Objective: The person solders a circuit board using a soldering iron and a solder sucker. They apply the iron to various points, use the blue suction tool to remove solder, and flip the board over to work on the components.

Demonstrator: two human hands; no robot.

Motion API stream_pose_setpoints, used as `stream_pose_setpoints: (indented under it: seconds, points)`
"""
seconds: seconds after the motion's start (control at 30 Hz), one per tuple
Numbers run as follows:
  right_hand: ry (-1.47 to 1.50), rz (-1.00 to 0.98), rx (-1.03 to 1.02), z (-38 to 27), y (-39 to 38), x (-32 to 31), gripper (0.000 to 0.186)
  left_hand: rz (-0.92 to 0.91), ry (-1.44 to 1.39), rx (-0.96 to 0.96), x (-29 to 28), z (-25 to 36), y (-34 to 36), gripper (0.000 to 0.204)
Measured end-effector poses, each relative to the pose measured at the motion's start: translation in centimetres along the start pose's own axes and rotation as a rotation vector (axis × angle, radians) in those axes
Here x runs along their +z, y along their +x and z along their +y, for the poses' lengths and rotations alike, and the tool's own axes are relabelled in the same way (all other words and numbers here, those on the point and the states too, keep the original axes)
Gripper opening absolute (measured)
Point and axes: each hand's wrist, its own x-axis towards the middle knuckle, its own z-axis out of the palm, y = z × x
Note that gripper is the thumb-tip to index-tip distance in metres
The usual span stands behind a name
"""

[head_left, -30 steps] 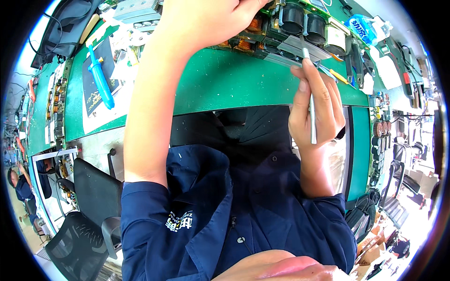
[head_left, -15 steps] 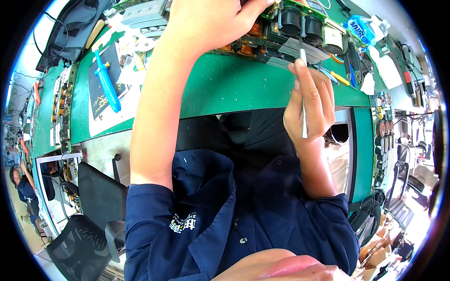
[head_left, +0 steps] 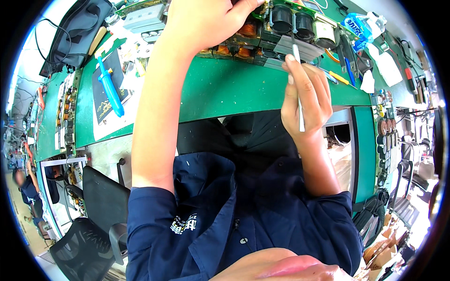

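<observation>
In my right hand (head_left: 309, 96) a slim silver tool (head_left: 301, 110) is pinched between thumb and fingers. Its thin dark tip points up at a gap by the black cylindrical capacitors (head_left: 282, 19) of a circuit board (head_left: 260, 49); whether it touches is too small to tell. My left hand (head_left: 204, 21) lies over the left part of this board, thumb stretched toward the capacitors. The upper edge of the picture cuts off its other fingers. Copper coils (head_left: 247, 29) and a grey finned heatsink (head_left: 300, 49) sit on the board near my hands.
The board stands on a green bench (head_left: 225, 89). Left lie a blue tool (head_left: 110, 91), a dark booklet (head_left: 101, 105) and a grey bag (head_left: 77, 35). To the right are a yellow screwdriver (head_left: 340, 78), a blue-labelled pack (head_left: 358, 30) and a white bottle (head_left: 389, 65). An office chair (head_left: 101, 196) is at left.
My right hand and the silver tool have shifted slightly left and up in the picture, the tip still by the capacitors. My left hand stays over the board, while the view has moved slightly.
</observation>
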Motion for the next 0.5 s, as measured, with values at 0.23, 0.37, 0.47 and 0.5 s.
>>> stream_pose_setpoints:
  seconds: [0.23,0.37,0.47,0.5]
  points:
    - [0.018,-0.007,0.009,-0.36,0.28,-0.45,0.045,-0.018,-0.031,-0.009,-0.39,0.41,0.29,0.018]
    - [0.018,-0.002,-0.001,-0.29,0.51,-0.45,0.044,-0.027,0.019,-0.007,-0.46,0.44,0.28,0.018]
    - [0.02,-0.01,0.003,-0.38,0.61,-0.53,0.042,-0.023,0.019,-0.003,-0.47,0.37,0.21,0.018]
    - [0.022,-0.011,0.004,-0.39,0.61,-0.58,0.042,-0.018,0.019,-0.004,-0.44,0.4,0.19,0.018]
